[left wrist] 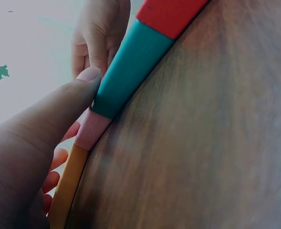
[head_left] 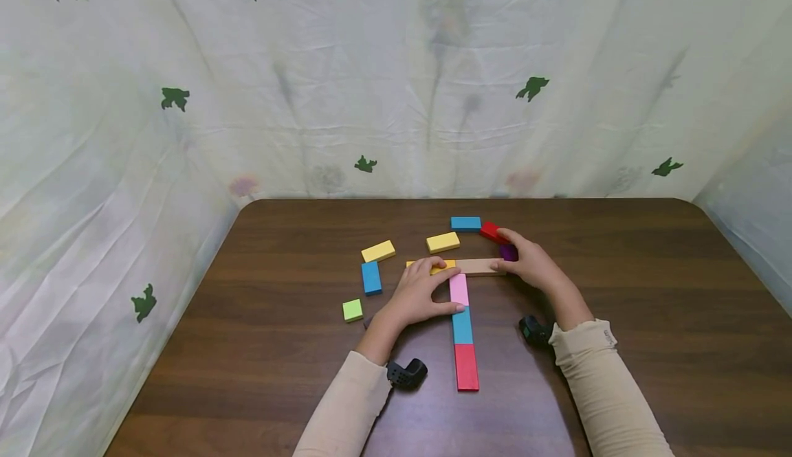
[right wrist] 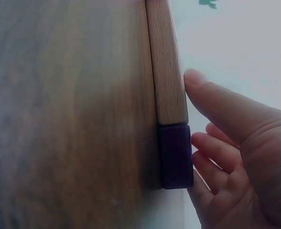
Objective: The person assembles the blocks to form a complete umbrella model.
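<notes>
The left hand has thumb and index spread wide: the thumb tip lies by the joint between a pink rectangular block and a teal-blue rectangular block, while the fingers reach over an orange-yellow rectangular block. The right hand is also spread, its thumb against a plain wooden bar and its other fingers loosely bent beside a dark purple block; whether they bear on it I cannot tell. Just beyond the right index lies a small red block.

All look like painted or bare wood: probably light, stiff, hardly fragile, the smooth paint a little slippery. The long sides, near mid-length, should give thumb and fingers the surest hold; a push on one end would likely skew the neighbours touching it.

Nearer the person than the left thumb, a long red block ends the row. Outward past the left fingers lie a yellow block and a lime-green block.
</notes>
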Action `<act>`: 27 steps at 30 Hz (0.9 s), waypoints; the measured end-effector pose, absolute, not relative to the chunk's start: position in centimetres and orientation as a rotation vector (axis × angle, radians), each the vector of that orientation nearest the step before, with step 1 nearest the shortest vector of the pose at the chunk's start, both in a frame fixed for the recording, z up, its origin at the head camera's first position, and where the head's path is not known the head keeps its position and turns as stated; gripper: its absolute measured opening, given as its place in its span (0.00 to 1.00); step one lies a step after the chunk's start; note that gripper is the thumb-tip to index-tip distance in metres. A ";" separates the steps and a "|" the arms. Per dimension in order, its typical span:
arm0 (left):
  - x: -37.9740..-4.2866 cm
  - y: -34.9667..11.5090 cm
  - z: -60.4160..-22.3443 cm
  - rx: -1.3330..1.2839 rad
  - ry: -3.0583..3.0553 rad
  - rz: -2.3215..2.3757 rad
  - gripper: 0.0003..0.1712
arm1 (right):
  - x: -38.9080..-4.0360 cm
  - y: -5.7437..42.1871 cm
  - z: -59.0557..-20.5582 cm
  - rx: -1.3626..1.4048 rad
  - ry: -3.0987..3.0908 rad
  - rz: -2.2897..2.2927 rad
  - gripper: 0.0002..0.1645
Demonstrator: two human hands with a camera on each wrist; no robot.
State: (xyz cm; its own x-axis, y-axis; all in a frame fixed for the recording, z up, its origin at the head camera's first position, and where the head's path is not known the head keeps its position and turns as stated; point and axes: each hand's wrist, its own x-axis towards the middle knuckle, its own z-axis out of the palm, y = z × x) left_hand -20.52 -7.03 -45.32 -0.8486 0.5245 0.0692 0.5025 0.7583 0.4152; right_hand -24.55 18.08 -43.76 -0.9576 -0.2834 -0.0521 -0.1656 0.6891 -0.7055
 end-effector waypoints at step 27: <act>-20.7 -9.0 -43.5 0.783 2.984 0.811 0.42 | -24.8 18.2 -43.8 -0.361 2.736 -1.098 0.47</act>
